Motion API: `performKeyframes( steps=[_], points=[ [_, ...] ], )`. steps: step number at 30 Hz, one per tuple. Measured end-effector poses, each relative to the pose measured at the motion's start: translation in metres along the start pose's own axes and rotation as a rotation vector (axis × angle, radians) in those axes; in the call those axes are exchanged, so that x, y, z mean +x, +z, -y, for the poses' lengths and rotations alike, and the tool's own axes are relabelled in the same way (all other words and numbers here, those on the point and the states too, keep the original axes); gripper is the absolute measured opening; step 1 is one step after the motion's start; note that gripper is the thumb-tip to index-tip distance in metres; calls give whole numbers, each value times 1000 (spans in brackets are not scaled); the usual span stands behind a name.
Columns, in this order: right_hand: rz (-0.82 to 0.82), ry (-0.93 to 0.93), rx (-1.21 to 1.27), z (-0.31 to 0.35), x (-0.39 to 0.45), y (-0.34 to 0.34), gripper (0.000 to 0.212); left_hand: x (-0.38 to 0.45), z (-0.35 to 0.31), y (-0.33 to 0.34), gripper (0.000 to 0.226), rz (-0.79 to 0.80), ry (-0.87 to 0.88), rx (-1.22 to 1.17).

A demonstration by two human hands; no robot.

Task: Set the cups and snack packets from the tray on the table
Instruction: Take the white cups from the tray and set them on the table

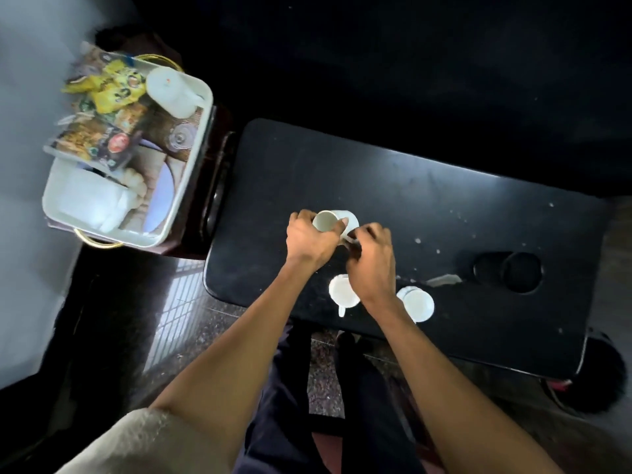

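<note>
At the middle of the black tabletop [444, 200], your left hand [309, 239] is gripping a white cup [330, 221] while your right hand [371, 260] is pinching its handle. You are setting it down; next comes releasing. Two more cups are standing nearer you. Several snack packets [109, 87] are waiting in the tray [191, 159], far left.

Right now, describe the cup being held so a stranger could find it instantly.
On the black table, three white cups sit near its front edge. The held cup is the farthest one, tipped sideways between the left hand and right hand; the others stand untouched.
</note>
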State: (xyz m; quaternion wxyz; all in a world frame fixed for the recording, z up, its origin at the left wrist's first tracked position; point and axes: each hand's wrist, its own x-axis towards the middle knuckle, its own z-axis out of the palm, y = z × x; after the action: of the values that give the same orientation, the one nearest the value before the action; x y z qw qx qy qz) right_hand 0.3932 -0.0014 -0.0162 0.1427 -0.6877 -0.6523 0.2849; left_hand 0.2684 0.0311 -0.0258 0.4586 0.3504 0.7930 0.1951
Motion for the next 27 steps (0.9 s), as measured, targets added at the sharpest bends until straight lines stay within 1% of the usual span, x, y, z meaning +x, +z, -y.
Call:
performKeyframes(
  steps=[2,4,6,8,10,12,14,17,21,24,27],
  points=[
    [-52,32,81,-24,-4,-13,31,-9,-2,24,62,76,-45,3],
    [-101,94,165,-43,-8,-23,35,-18,-6,45,56,140,-75,11],
    [-140,209,254,-60,-9,-30,38,-26,-13,67,52,155,-127,41],
    [-169,349,351,-74,-8,-35,40,-33,-19,89,57,157,-206,25],
    [-146,435,404,-84,-6,-39,39,-38,-23,110,65,162,-276,-6],
    [-92,481,474,-93,-3,-43,41,-42,-24,126,70,178,-331,-34],
    [-23,497,503,-102,0,-45,47,-44,-23,138,63,204,-369,-85],
    [95,494,429,-119,10,-46,58,-47,-21,152,48,261,-401,-146],
    [195,494,342,-137,28,-47,69,-49,-21,158,39,299,-375,-204],
    [243,470,287,-145,39,-47,75,-48,-26,157,33,308,-337,-196],
    [222,419,260,-145,40,-45,80,-43,-30,156,35,345,-322,-185]
  ],
)
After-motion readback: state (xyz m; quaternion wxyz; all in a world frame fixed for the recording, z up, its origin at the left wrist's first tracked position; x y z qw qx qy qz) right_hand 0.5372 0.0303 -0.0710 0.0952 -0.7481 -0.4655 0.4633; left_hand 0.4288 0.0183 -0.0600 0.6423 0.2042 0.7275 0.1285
